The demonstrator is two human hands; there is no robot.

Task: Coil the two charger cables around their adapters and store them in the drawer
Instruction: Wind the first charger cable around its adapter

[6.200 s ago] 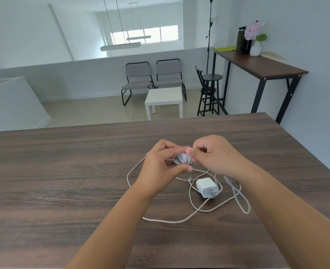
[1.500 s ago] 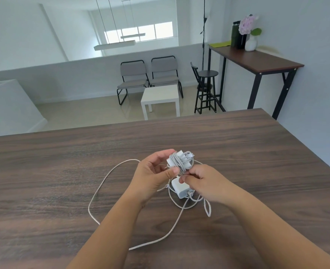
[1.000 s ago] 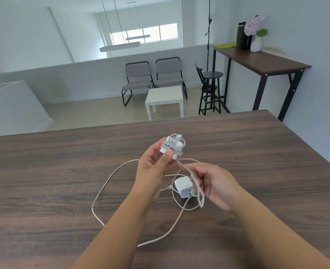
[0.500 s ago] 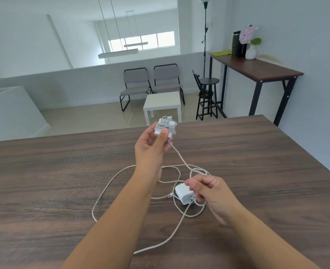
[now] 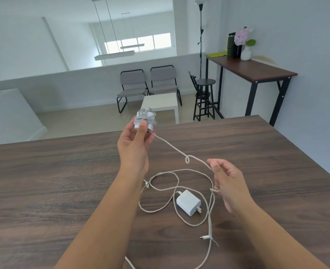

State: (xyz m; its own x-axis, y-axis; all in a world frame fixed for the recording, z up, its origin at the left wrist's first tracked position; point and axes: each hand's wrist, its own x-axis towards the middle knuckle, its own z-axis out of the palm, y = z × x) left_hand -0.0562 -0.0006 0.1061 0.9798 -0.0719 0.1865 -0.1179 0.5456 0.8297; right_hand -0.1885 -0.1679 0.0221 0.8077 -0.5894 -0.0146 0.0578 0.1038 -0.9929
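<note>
— Do we see any brand or writing on the chargers?

— None we can read. The wrapped adapter (image 5: 145,121) and the loose adapter (image 5: 188,203) are both plain white, and the cables are pale with no marks we can make out.

— How do the hands stand?

— Our left hand (image 5: 135,144) is raised above the table (image 5: 44,181), thumb and fingers gripping the wrapped adapter, which has several turns of cable around it. From it the first cable (image 5: 172,147) runs down through a small kink to our right hand (image 5: 228,183), which pinches it between thumb and curled fingers.

— And the other charger?

— The loose adapter lies flat on the table between our forearms, prongs pointing toward us. Its second cable (image 5: 156,191) sprawls in open loops around it, crossing the first one.

— What else is around?

— Beyond the table edge stand two grey chairs (image 5: 146,84), a white side table (image 5: 160,102), a black stool (image 5: 205,98) and a tall desk (image 5: 251,67) carrying a vase of flowers (image 5: 244,43).

— Anything hidden?

— A cable runs off the lower edge, so its end is cut off. Where the strands overlap near a connector (image 5: 205,237), we cannot tell which cable it belongs to. No drawer shows.
</note>
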